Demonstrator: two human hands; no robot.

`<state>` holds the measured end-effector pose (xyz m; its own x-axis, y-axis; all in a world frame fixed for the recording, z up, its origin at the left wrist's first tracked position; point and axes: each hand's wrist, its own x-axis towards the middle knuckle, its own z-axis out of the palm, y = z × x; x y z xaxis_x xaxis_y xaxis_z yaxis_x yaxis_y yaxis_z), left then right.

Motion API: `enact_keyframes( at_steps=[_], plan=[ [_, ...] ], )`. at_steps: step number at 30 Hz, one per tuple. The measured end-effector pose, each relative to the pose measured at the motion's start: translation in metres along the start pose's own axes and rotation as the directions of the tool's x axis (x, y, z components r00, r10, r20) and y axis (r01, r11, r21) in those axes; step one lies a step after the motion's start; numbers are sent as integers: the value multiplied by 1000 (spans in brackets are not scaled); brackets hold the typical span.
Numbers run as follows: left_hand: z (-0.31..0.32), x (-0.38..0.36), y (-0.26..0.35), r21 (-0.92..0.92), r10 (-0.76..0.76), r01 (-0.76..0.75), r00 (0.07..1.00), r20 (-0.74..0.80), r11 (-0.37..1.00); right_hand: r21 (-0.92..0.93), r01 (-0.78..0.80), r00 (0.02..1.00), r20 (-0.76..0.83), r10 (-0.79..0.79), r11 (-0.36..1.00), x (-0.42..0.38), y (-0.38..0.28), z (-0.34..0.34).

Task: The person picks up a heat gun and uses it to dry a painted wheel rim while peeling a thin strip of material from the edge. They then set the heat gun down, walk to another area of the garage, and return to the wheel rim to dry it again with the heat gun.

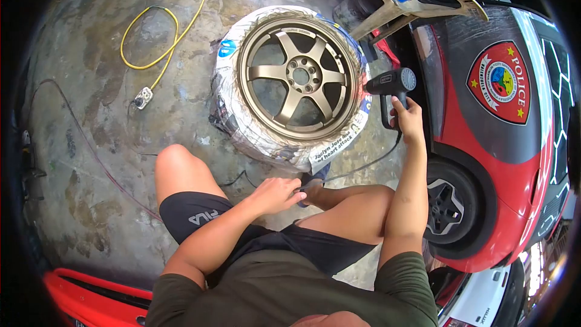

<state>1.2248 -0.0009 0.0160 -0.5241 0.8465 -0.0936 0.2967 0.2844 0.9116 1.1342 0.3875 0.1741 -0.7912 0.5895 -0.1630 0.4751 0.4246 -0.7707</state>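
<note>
The landmark is the bronze six-spoke alloy wheel rim, lying flat on the stained concrete floor with its tyre masked in newspaper and tape.

Just to the right of the rim, at its outer edge, the right hand grips the black pistol-shaped heat gun. The fingers are wrapped tight around the grip, and the barrel points left toward the rim's lip. The gun looks light enough for one hand, rigid plastic, with its weight in the barrel. The handle is the only sound place to hold it, since the nozzle end is likely hot. Its black cord trails down toward the person and could snag on a knee.

Below the rim, on the near side, the left hand rests by the person's foot with its fingers loosely curled and holds nothing that I can make out.

The rim itself would be heavy and stiff. Its finish may mark easily, so it is better taken by the masked tyre than by the spokes.

To the upper left of the rim a yellow extension cable loops to a white socket block. To its right stands a red and black car body marked POLICE, and above it a tan plastic chair.
</note>
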Motion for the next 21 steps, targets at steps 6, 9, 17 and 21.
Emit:
enact_keyframes(
  at_steps=[6, 9, 17, 21],
  plan=[
    [5, -5, -1, -14, 10, -9, 999, 30, 1000, -188, -61, 950, 290, 115, 980, -43, -17, -27],
    [5, -8, -1, -48, 10, -9, 999, 30, 999, -228, -103, 868, 455, 200, 968, -64, -31, -30],
    [6, -11, -4, 0, 28, -28, 1000, 11, 1000, -20, 5, 585, 811, 13, 1000, -80, -69, 18],
    [10, -12, -7, -37, 46, -47, 998, -49, 998, 64, 130, 578, 806, -128, 990, -81, -103, 69]
  ],
)
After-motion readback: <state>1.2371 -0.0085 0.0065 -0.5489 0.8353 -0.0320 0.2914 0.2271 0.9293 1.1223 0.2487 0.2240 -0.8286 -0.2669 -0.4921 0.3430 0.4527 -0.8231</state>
